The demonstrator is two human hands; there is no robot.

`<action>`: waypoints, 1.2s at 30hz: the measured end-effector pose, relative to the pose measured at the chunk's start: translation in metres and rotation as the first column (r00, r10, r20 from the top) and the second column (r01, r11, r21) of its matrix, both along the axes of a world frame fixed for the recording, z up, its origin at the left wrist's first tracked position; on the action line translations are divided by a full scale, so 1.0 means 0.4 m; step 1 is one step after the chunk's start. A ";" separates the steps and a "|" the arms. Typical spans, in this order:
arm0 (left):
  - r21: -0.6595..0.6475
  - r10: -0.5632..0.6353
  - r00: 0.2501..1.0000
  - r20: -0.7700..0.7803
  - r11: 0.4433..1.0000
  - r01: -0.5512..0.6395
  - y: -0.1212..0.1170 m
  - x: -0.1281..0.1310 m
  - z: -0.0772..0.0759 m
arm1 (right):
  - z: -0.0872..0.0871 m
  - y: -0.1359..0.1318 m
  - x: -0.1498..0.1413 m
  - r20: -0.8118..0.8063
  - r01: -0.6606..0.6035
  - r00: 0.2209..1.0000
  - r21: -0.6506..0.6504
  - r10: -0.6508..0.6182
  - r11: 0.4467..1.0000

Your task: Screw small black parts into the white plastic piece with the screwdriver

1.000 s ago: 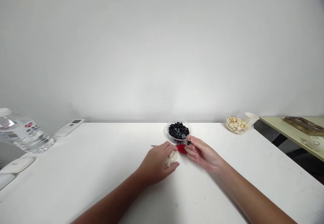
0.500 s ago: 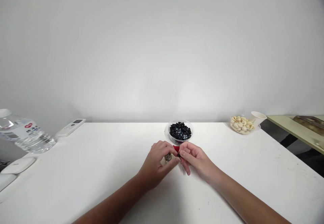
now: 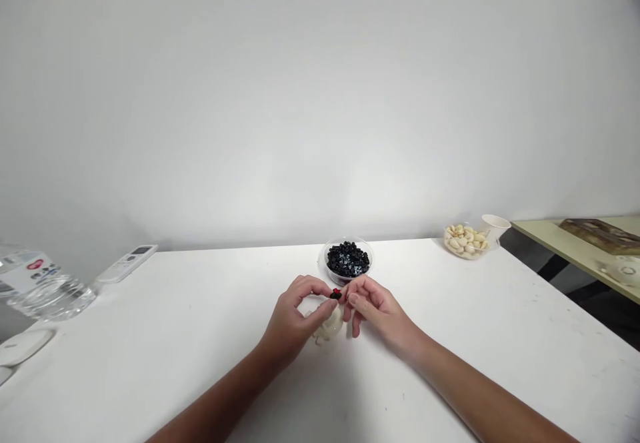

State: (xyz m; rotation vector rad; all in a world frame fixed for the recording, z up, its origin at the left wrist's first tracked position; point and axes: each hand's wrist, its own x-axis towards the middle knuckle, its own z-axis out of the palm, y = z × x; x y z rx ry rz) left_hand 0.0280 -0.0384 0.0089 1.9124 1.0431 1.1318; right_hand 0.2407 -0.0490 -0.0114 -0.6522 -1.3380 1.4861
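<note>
Both hands meet over the white table (image 3: 165, 336), just in front of a clear bowl of small black beads (image 3: 347, 260). My left hand (image 3: 293, 319) is curled, thumb and forefinger pinching a small black bead (image 3: 335, 294) with a bit of red beside it. A pale whitish object (image 3: 330, 326) lies under the left fingers. My right hand (image 3: 373, 309) pinches at the same spot from the right, its other fingers bent downward. What the right fingertips hold is too small to name.
A clear bowl of pale nuts or shells (image 3: 463, 239) and a white cup (image 3: 495, 225) stand at the back right. A white remote (image 3: 126, 263), a water bottle (image 3: 37, 283) and a white puck-shaped device (image 3: 17, 346) sit at the left. A green side table (image 3: 575, 246) stands to the right.
My right hand carried a black bead from beside the bowl over to my left hand. Both hands now pinch together; the red piece is mostly covered. The camera shifted slightly.
</note>
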 end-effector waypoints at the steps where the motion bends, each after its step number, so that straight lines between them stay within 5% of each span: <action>1: -0.004 0.016 1.000 -0.001 1.000 -0.016 -0.001 -0.002 0.002 | -0.002 0.002 0.001 -0.005 -0.009 1.000 -0.015 0.009 1.000; 17: 0.276 -0.073 0.970 -0.231 0.951 0.137 -0.013 -0.002 0.018 | 0.003 -0.010 -0.001 0.053 0.045 0.998 -0.070 -0.041 0.997; 26: 0.232 -0.144 0.947 -0.287 0.949 0.215 -0.023 0.006 0.024 | 0.004 -0.010 0.008 0.019 0.069 0.997 -0.058 -0.068 0.996; 36: 0.083 -0.141 0.977 -0.159 0.984 0.156 -0.017 0.002 0.021 | 0.025 -0.017 0.020 0.107 0.126 0.986 0.007 -0.126 0.992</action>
